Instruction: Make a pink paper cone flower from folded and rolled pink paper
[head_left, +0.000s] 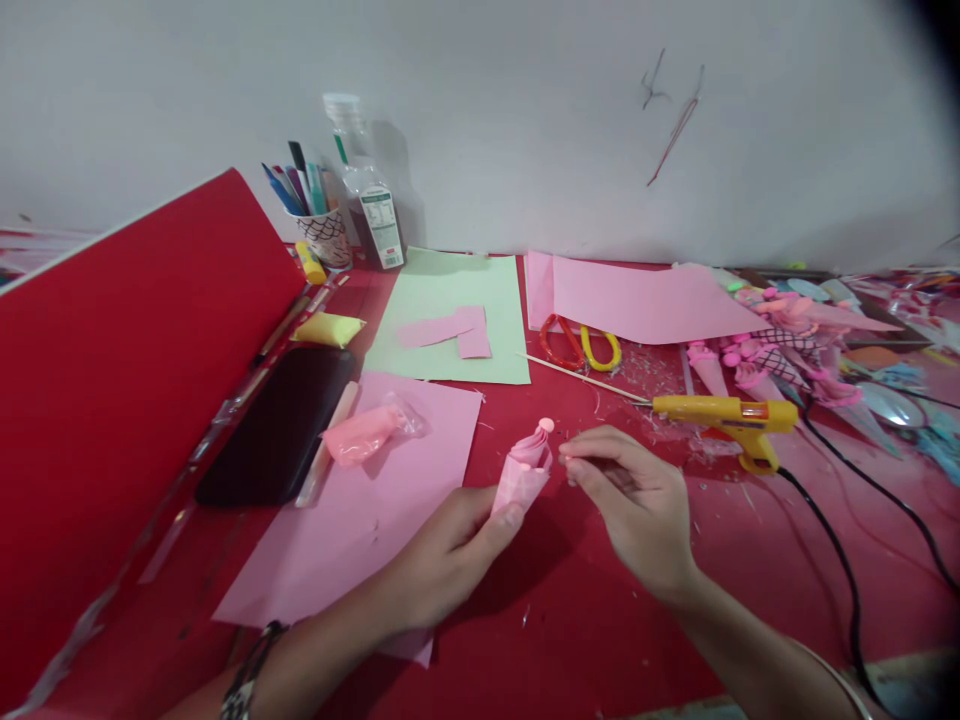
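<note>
My left hand (450,555) grips a small pink paper cone (523,475) by its lower end, tip toward me, with folded pink petals and a small pink ball (547,425) at its open top. My right hand (630,495) hovers just right of the cone, thumb and forefinger pinched together near the petals; whether anything small sits between them I cannot make out. Both hands are above the red table (600,620).
A yellow glue gun (731,415) with a black cord lies to the right. Red-and-yellow scissors (581,345), pink sheets (360,510), a green sheet (450,300), a black phone (281,425), a pen cup (322,230), a bottle (367,190) and finished pink cones (765,350) surround the hands. A red board (127,370) leans left.
</note>
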